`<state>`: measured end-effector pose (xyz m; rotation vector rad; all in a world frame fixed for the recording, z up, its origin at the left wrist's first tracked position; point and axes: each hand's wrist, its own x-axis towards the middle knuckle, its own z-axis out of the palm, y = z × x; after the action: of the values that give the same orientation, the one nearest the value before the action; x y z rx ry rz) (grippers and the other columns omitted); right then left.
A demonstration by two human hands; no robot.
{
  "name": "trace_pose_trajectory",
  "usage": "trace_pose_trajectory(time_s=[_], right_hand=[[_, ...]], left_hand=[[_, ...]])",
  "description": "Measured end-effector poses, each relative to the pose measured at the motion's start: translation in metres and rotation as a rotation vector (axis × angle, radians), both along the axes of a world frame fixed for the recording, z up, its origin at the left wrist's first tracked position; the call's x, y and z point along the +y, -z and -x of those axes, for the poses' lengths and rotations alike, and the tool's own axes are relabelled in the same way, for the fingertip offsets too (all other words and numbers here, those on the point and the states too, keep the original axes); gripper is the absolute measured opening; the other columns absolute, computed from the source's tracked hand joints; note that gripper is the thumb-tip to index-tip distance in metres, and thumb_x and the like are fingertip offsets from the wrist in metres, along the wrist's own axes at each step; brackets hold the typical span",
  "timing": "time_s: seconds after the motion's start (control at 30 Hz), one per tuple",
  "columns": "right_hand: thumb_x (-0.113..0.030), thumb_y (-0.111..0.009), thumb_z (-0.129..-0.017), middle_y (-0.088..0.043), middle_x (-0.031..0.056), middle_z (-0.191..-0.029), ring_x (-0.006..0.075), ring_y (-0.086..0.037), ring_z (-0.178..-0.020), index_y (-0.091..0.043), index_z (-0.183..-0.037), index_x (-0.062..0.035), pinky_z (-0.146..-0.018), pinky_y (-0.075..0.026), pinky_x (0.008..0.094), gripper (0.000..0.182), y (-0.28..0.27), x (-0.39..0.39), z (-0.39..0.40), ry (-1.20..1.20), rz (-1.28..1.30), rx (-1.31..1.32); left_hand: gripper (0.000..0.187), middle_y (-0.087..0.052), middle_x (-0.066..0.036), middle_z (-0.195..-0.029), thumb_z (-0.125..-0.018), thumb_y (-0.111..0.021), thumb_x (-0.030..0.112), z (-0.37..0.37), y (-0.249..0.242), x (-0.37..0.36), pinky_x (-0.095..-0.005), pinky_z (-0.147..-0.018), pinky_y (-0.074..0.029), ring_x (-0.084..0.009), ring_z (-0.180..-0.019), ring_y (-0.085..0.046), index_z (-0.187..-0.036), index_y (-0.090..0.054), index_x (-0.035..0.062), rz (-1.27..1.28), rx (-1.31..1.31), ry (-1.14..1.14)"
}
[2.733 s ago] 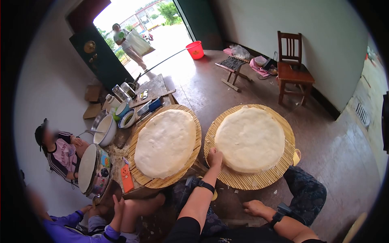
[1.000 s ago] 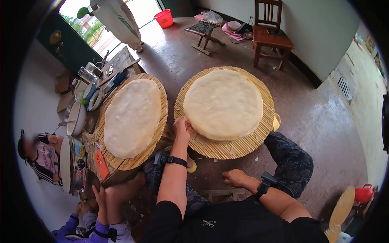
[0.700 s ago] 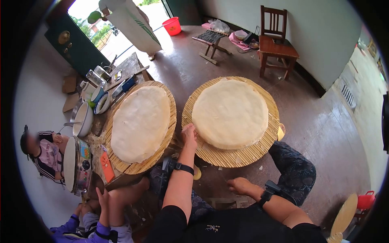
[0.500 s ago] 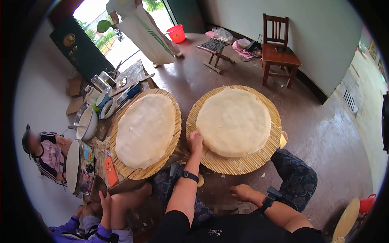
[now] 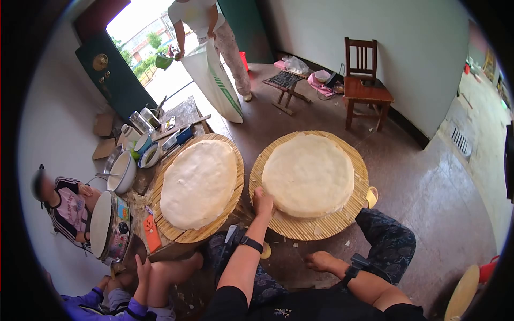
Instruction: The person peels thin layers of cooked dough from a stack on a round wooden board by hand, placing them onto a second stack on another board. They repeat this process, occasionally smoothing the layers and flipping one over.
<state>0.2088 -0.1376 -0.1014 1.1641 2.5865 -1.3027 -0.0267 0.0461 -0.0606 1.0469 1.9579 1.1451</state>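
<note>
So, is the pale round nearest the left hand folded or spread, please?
Spread flat: the pale round shows a broad, near-circular top with no visible fold.

Flatbread stack (image 5: pixel 308 174) | pale, round, lying flat | on round slatted mat (image 5: pixel 348 216)

Seemingly a household room used for cooking: pale flatbreads (image 5: pixel 308 175), bowls (image 5: pixel 128 177) at nine o'clock. A wooden chair (image 5: pixel 367 90) stands at two.

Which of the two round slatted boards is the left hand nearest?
The board on the picture's right: the left hand is at its left rim. The other board has no hand at it.
</note>
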Motion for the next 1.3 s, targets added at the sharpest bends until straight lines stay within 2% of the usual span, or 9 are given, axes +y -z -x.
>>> trace_pose_trajectory(time_s=[0.07,0.17,0.23,0.3,0.47,0.7,1.07,1.17,1.3], right_hand=[[-0.029,-0.056,-0.079,-0.063,0.0188,-0.089,0.0368,-0.059,-0.086,-0.062,-0.102,-0.0096,-0.076,-0.047,0.0437,0.030,0.004,-0.001,-0.002,-0.020,-0.024,0.008],[-0.030,-0.056,-0.079,-0.063,0.0181,-0.090,0.0365,-0.059,-0.088,-0.062,-0.101,-0.0098,-0.076,-0.047,0.0435,0.030,0.006,-0.002,-0.003,-0.016,-0.026,0.047],[-0.030,-0.057,-0.079,-0.063,0.0172,-0.092,0.0361,-0.059,-0.089,-0.062,-0.102,-0.0099,-0.078,-0.047,0.0423,0.031,-0.001,-0.001,-0.003,0.034,-0.002,-0.082],[-0.030,-0.057,-0.079,-0.063,0.0171,-0.093,0.0358,-0.059,-0.090,-0.062,-0.102,-0.0100,-0.078,-0.047,0.0419,0.031,0.006,-0.001,-0.006,0.028,-0.014,-0.087],[-0.029,-0.058,-0.078,-0.062,0.0178,-0.097,0.0351,-0.059,-0.092,-0.062,-0.104,-0.0101,-0.080,-0.047,0.0413,0.032,0.018,-0.006,-0.014,0.023,-0.024,-0.121],[-0.029,-0.055,-0.077,-0.064,0.0166,-0.093,0.0347,-0.060,-0.090,-0.063,-0.099,-0.0110,-0.079,-0.047,0.0407,0.030,0.023,-0.013,-0.019,0.044,-0.082,-0.199],[-0.034,-0.062,-0.076,-0.065,0.0147,-0.092,0.0328,-0.061,-0.088,-0.065,-0.097,-0.0122,-0.078,-0.048,0.0393,0.030,0.058,-0.014,-0.024,0.044,-0.032,-0.279],[-0.035,-0.056,-0.076,-0.065,0.0153,-0.095,0.0328,-0.061,-0.091,-0.065,-0.099,-0.0118,-0.080,-0.048,0.0395,0.033,0.048,-0.014,-0.019,0.002,-0.023,-0.368],[-0.035,-0.057,-0.076,-0.065,0.0153,-0.094,0.0327,-0.061,-0.090,-0.066,-0.097,-0.0119,-0.080,-0.048,0.0393,0.033,0.048,-0.013,-0.015,-0.058,-0.014,-0.417]], left_hand=[[0.049,-0.060,-0.012,-0.101,-0.067,-0.064,0.007,-0.012,-0.025,-0.015,-0.0310,-0.080,-0.046,-0.0238,-0.093,-0.058,-0.114,-0.051,0.0009,-0.062,-0.086,0.031],[0.048,-0.060,-0.011,-0.100,-0.072,-0.062,0.005,-0.026,-0.062,-0.042,-0.0288,-0.082,-0.044,-0.0202,-0.093,-0.057,-0.118,-0.049,0.0002,-0.190,-0.143,0.181],[0.046,-0.059,-0.010,-0.100,-0.075,-0.061,0.004,-0.032,-0.087,-0.062,-0.0273,-0.082,-0.043,-0.0167,-0.092,-0.055,-0.119,-0.049,-0.0005,-0.095,-0.363,0.361],[0.046,-0.059,-0.010,-0.099,-0.075,-0.061,0.004,-0.031,-0.100,-0.079,-0.0270,-0.081,-0.043,-0.0155,-0.091,-0.055,-0.119,-0.049,-0.0006,-0.052,-0.340,0.399],[0.043,-0.059,-0.010,-0.102,-0.077,-0.059,0.005,-0.017,-0.067,-0.090,-0.0271,-0.084,-0.043,-0.0166,-0.095,-0.055,-0.119,-0.050,-0.0005,-0.019,-0.382,0.454],[0.038,-0.063,-0.015,-0.104,-0.074,-0.061,0.014,-0.037,-0.047,-0.089,-0.0300,-0.085,-0.046,-0.0224,-0.095,-0.060,-0.109,-0.057,0.0016,-0.102,-0.091,0.550],[0.035,-0.060,-0.016,-0.107,-0.075,-0.057,0.018,-0.035,-0.068,-0.093,-0.0343,-0.090,-0.043,-0.0280,-0.102,-0.057,-0.108,-0.057,0.0045,-0.160,-0.016,0.635],[0.034,-0.059,-0.016,-0.107,-0.075,-0.057,0.017,-0.032,-0.084,-0.097,-0.0356,-0.090,-0.043,-0.0297,-0.102,-0.056,-0.107,-0.057,0.0044,-0.184,0.026,0.639],[0.032,-0.058,-0.017,-0.105,-0.076,-0.057,0.015,-0.028,-0.082,-0.097,-0.0380,-0.089,-0.042,-0.0325,-0.102,-0.054,-0.106,-0.055,0.0035,-0.252,0.110,0.641]])
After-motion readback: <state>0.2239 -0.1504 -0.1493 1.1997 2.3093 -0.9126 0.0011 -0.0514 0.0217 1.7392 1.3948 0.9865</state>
